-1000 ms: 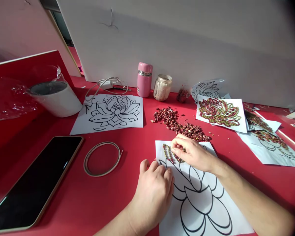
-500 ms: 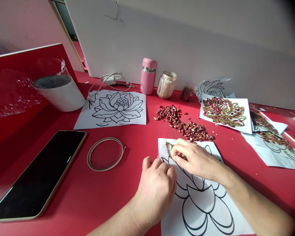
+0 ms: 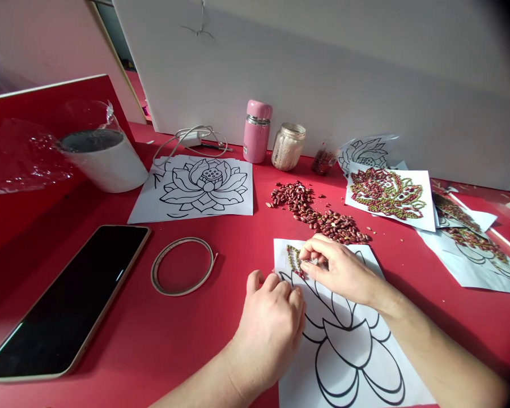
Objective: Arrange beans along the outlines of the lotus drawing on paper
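Note:
A sheet of white paper with a black flower outline lies flat before me. Small green and red beans line part of the outline near its top left. My left hand rests on the sheet's left edge with its fingers curled under; whatever lies beneath them is hidden. Just right of the bean line, my right hand is low over the paper. Its thumb and fingertips are drawn close together, and anything between them is too small to make out. Behind it spreads a pile of reddish-brown beans.
A tape roll and a phone lie at left. Printed flower sheets, a white cylinder, a pink flask and a glass jar stand farther back. A bean-covered picture lies at right.
My right hand has shifted slightly right and up, uncovering more of the bean line. The left hand stays in place.

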{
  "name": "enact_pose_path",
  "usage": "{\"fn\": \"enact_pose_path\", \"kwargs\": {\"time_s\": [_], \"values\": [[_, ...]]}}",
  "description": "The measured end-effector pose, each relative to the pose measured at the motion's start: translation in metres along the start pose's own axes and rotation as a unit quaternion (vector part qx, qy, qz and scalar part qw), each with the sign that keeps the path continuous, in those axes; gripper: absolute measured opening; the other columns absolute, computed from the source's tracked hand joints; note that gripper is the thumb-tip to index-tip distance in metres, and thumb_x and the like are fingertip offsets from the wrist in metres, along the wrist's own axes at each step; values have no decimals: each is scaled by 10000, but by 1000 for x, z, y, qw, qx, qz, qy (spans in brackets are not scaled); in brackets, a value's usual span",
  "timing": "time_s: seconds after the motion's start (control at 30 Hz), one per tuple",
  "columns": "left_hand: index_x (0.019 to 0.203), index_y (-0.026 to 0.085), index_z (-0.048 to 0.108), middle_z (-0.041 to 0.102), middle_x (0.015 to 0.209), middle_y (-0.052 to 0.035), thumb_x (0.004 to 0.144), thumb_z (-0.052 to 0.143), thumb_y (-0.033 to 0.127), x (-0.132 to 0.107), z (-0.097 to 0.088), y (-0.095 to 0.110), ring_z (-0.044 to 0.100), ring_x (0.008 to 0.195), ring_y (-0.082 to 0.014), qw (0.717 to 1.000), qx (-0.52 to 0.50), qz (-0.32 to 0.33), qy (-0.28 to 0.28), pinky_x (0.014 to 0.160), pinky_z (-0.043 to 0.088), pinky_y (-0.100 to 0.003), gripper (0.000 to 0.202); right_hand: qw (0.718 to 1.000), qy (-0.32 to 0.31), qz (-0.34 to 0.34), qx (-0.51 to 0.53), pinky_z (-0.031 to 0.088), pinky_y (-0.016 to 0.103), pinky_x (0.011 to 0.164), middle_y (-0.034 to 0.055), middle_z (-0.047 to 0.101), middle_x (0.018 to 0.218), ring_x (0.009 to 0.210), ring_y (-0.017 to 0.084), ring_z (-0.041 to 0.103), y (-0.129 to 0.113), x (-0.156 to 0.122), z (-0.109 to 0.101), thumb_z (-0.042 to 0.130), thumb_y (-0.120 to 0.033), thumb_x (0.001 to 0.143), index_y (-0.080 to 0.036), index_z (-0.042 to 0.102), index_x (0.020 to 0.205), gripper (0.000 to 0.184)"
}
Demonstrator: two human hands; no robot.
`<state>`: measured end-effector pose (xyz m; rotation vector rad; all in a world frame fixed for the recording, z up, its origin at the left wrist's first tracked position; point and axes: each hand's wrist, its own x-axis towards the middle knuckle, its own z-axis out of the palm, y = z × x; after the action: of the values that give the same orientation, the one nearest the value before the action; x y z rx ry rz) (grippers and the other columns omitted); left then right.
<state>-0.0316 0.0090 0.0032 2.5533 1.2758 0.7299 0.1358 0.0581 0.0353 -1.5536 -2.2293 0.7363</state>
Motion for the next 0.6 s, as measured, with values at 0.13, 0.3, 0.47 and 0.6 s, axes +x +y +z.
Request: {"fn": "enact_pose_path", "kwargs": {"time_s": [0.13, 0.3, 0.47, 0.6], "values": [[677, 182, 526, 496, 600, 5, 786, 419, 143, 0, -1, -1, 384, 606, -136, 1000, -9, -3, 8, 675, 263, -346, 157, 999, -8, -14, -28, 398, 252, 667, -17, 495, 778, 685, 95, 486, 1, -1, 6, 534, -193, 719, -211, 507, 763, 55], [673, 177, 545, 478, 550, 13, 792, 418, 150, -2, -6, 3, 375, 578, -127, 999, -11, 5, 35, 682, 272, -350, 176, 1000, 11, -24, -9, 412, 255, 673, -11, 506, 788, 702, 99, 495, 4, -1, 7, 531, -198, 729, -211, 517, 774, 49], [806, 196, 595, 536, 615, 13, 838, 412, 195, -16, -29, 0, 444, 620, -137, 997, 19, -10, 72, 757, 300, -385, 186, 993, 85, -41, 67, 434, 239, 635, 8, 511, 797, 699, 97, 497, 10, -3, 0, 465, -231, 797, -195, 521, 811, 68], [945, 204, 575, 596, 773, -26, 833, 447, 243, -45, -58, -32, 514, 732, -181, 979, 142, -86, 120, 768, 329, -384, 174, 986, 130, -44, 90, 441, 234, 631, 8, 511, 794, 708, 100, 504, 11, -14, -4, 477, -263, 806, -197, 524, 836, 86]]}}
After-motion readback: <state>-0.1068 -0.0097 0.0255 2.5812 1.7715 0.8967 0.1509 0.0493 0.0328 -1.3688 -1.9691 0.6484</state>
